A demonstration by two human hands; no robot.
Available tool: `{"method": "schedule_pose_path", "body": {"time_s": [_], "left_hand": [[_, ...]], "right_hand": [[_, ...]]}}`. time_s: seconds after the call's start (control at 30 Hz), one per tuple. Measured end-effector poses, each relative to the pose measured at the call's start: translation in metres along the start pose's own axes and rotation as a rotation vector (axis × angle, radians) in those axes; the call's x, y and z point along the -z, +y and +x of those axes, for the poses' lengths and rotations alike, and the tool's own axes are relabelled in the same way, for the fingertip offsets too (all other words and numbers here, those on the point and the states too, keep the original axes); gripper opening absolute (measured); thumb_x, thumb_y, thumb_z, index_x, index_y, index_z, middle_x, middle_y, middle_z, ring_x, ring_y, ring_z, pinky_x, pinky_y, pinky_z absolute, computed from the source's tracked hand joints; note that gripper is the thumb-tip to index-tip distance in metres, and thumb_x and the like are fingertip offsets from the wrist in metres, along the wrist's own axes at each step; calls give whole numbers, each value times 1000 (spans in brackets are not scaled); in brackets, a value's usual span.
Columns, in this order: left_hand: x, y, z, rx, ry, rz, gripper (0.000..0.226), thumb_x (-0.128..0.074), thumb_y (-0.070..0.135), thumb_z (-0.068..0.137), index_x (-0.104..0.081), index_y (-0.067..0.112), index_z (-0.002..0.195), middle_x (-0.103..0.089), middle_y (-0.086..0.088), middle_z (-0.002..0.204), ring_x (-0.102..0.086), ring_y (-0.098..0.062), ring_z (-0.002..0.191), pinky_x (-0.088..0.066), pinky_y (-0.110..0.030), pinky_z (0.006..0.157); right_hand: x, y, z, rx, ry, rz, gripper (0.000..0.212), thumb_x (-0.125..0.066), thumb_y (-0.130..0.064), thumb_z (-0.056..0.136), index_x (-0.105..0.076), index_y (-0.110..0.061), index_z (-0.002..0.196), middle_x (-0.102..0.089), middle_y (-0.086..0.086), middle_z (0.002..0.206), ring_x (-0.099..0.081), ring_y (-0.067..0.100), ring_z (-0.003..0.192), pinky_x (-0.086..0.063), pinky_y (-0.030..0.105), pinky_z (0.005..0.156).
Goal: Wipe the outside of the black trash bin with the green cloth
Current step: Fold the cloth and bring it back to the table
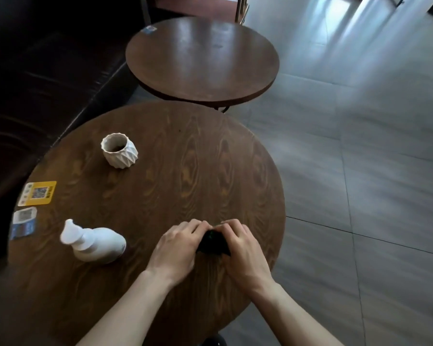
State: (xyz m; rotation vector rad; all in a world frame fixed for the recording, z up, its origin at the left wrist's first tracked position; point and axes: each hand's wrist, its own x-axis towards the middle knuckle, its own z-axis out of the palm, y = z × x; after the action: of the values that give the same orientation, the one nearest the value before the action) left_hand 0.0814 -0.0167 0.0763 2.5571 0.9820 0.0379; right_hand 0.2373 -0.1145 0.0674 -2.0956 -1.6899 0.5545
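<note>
I see both hands curled together on the near round wooden table (160, 151). My left hand (178, 248) and right hand (240, 248) close around a small black object (211, 243), probably the little trash bin, with a speck of green, maybe the cloth, at its top; most of it is hidden. To the left a white pump bottle (95, 242) lies tilted. Farther off stand a white faceted pot (119, 150) and QR cards (37, 193). A second round table (201, 58) sits beyond.

Both hands (205, 245) and forearms are bare, sleeveless, unadorned.
</note>
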Motion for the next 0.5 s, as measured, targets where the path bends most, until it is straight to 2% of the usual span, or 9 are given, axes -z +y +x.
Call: {"method": "schedule_pose_path", "body": {"time_s": [0.07, 0.13, 0.2, 0.27, 0.37, 0.5], "left_hand": [[-22, -9, 16, 39, -4, 43, 59, -57, 5, 90, -48, 29, 142, -55, 9, 142, -52, -16, 133, -39, -33, 115], [-46, -19, 23, 94, -47, 76, 59, -58, 12, 93, -42, 30, 147, -42, 5, 156, -36, -16, 147, -24, -34, 124], [-67, -30, 22, 117, -135, 99, 65, -57, 31, 95, -29, 31, 154, -21, 4, 167, -12, -16, 156, -9, -38, 128], [-84, -39, 19, 108, -193, 117, 78, -46, 55, 95, -7, 33, 160, 0, 4, 170, 8, -15, 157, -2, -41, 129], [-98, -45, 19, 85, -175, 128, 79, -23, 67, 96, 16, 36, 157, 21, 4, 168, 24, -15, 154, 2, -43, 127], [-110, -47, 30, 122, -173, 119, 68, -7, 61, 98, 22, 37, 155, 24, 7, 167, 30, -13, 151, 3, -42, 128]], "right_hand": [[-18, 21, 16, 14, -11, -55, 48, -62, -7, 91, -58, -19, 138, -55, 5, 143, -54, 28, 130, -54, 39, 101], [-37, 41, 24, -4, -121, -122, 59, -60, -18, 97, -44, -23, 153, -36, 8, 164, -27, 31, 155, -36, 46, 122], [-55, 59, 25, -9, -221, -159, 68, -54, -40, 102, -24, -30, 162, -10, 4, 173, 1, 27, 161, -19, 49, 129], [-67, 71, 24, 29, -222, -178, 70, -40, -53, 105, -9, -35, 165, 4, 1, 174, 13, 24, 160, -9, 48, 131], [-78, 76, 25, 113, -159, -191, 68, -30, -50, 107, 2, -35, 165, 5, 1, 174, 11, 25, 160, -7, 46, 128], [-92, 84, 26, 88, -172, -127, 65, -27, -46, 109, 7, -36, 164, 2, -2, 174, 5, 25, 160, -17, 49, 129]]}}
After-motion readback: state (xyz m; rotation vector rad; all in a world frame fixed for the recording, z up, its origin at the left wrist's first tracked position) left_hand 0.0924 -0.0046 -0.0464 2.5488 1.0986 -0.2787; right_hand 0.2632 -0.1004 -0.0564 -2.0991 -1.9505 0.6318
